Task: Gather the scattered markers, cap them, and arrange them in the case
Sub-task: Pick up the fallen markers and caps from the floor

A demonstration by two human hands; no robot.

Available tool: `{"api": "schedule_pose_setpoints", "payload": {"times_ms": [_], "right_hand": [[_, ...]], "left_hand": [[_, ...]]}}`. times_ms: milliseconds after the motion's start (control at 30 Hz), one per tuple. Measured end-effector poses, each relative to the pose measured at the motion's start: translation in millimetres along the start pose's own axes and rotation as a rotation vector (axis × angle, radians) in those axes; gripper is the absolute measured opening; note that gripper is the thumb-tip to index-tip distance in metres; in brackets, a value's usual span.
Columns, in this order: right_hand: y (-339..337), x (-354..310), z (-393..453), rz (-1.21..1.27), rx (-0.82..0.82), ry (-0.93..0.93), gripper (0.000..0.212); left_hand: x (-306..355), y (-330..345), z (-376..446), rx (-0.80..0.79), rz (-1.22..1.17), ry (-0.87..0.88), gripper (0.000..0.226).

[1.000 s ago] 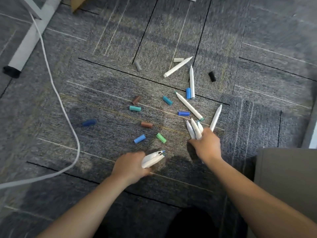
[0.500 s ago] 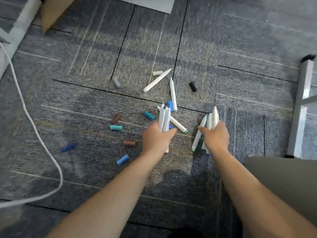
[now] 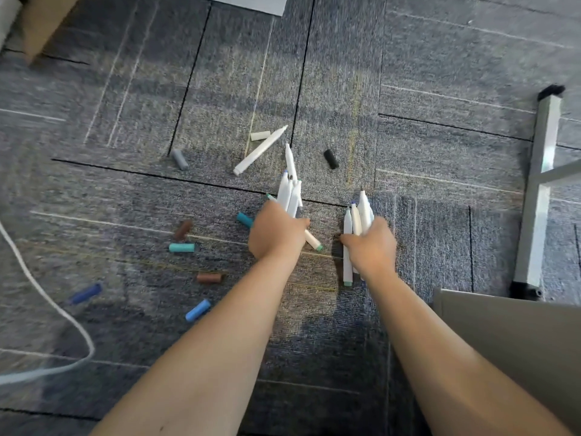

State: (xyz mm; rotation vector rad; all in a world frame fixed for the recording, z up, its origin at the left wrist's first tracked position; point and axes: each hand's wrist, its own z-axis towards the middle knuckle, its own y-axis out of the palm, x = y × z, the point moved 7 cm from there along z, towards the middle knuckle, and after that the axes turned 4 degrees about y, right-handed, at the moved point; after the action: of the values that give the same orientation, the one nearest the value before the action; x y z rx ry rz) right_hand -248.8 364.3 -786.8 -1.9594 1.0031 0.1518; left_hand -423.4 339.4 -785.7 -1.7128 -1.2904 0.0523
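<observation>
My left hand (image 3: 276,234) is closed around a bunch of white uncapped markers (image 3: 290,193) that point away from me. My right hand (image 3: 372,245) grips another bunch of white markers (image 3: 358,215), tips up. One white marker (image 3: 261,150) lies loose on the carpet beyond my hands, and another (image 3: 290,160) lies just past the left bunch. A marker with a green end (image 3: 312,241) pokes out under my left hand. Loose caps are scattered around: cream (image 3: 260,135), grey (image 3: 179,158), black (image 3: 331,158), teal (image 3: 181,247), brown (image 3: 210,277), light blue (image 3: 197,309). No case is in view.
A white cable (image 3: 47,297) curves across the grey carpet at the left. A grey metal furniture leg (image 3: 539,190) stands at the right, with a grey panel (image 3: 509,335) below it. A cardboard piece (image 3: 44,23) sits at the top left.
My left hand has moved up and to the right with its bunch of markers, close to my right hand. My right hand holds more markers than a second ago. The camera has shifted.
</observation>
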Motion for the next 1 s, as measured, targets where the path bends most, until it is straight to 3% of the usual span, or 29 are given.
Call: {"api": "schedule_pose_setpoints", "payload": {"times_ms": [300, 433, 667, 833, 1000], "right_hand": [[2, -1, -3, 0.177, -0.061, -0.060, 0.023], [10, -13, -9, 0.253, -0.107, -0.089, 0.024], [12, -56, -2, 0.232, -0.120, -0.193, 0.028], [10, -91, 7, 0.409, -0.204, -0.211, 0.037], [11, -105, 22, 0.168, -0.154, -0.289, 0.046]], "left_hand": [[3, -3, 4, -0.046, 0.092, 0.072, 0.026], [-3, -6, 3, -0.126, 0.003, 0.152, 0.029], [-3, -42, 21, -0.152, -0.236, 0.217, 0.012], [15, -64, 54, -0.182, -0.313, 0.250, 0.033], [31, -81, 78, -0.098, -0.101, 0.336, 0.032]]}}
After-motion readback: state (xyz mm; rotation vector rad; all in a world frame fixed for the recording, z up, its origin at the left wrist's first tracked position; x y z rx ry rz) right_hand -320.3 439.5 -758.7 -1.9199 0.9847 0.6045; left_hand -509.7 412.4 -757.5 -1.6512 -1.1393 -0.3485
